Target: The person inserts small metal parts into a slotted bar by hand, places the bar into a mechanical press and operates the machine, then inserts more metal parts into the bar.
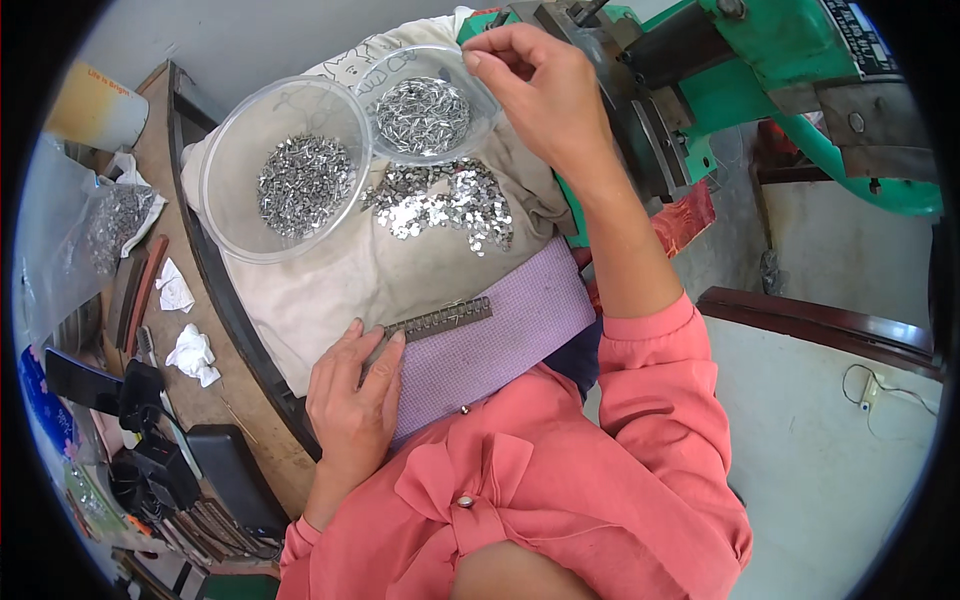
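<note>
My left hand (352, 392) grips the near end of a dark metal bar (440, 318), thumb on one side and fingers on the other. Small wire-like pieces stand in a row along the bar, which rests at the edge of a purple cloth (500, 350). Raised over the far rim of a clear round tub (385, 150) of thin silvery pieces (424, 115), my right hand (540, 90) is closed in a pinch. Whatever sits between those fingertips is too small to make out. A larger clear tub (225, 215) to the left holds short metal bits (305, 185).
Loose shiny flat pieces (440, 205) are heaped on the beige cloth (330, 285). A green machine (740, 130) stands at the right. On the wooden table (235, 400) at left lie crumpled tissues (193, 355), a black case (235, 480), a phone (82, 380) and a plastic bag (65, 215).
</note>
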Tool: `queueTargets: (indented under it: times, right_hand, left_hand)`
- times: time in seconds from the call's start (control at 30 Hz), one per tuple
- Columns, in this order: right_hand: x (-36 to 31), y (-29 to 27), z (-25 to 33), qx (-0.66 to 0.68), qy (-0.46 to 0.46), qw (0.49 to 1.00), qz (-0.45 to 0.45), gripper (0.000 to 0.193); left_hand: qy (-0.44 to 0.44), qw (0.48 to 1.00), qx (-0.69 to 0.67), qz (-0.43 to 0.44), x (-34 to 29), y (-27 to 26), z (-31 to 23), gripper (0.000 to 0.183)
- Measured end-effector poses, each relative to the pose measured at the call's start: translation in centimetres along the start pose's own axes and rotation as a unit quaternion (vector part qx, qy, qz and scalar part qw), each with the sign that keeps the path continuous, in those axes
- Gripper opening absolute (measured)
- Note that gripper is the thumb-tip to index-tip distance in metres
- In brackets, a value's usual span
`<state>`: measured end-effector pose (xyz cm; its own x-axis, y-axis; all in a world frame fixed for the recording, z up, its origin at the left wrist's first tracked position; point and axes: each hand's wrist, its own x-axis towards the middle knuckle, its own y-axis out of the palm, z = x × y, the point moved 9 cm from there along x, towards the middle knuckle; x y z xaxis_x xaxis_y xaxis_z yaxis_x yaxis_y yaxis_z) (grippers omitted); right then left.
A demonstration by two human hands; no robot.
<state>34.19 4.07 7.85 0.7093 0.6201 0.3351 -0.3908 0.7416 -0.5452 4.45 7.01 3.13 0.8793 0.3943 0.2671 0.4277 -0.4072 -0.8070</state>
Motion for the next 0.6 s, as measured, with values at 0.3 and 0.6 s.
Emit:
queueTargets:
  times: [0.3,0.6]
  right_hand:
    - [-8.6,-0.9,4.4,-0.05,-0.171,0.984,0.023,0.016]
    - [-21.0,1.9,5.8,-0.192,-0.287,0.936,0.064,0.036]
  left_hand:
    - [-0.032,0.999,-0.04,-0.011,-0.2,0.0,1.0,0.042]
    - [-0.054,0.997,-0.059,-0.009,-0.1,-0.1,1.3,0.047]
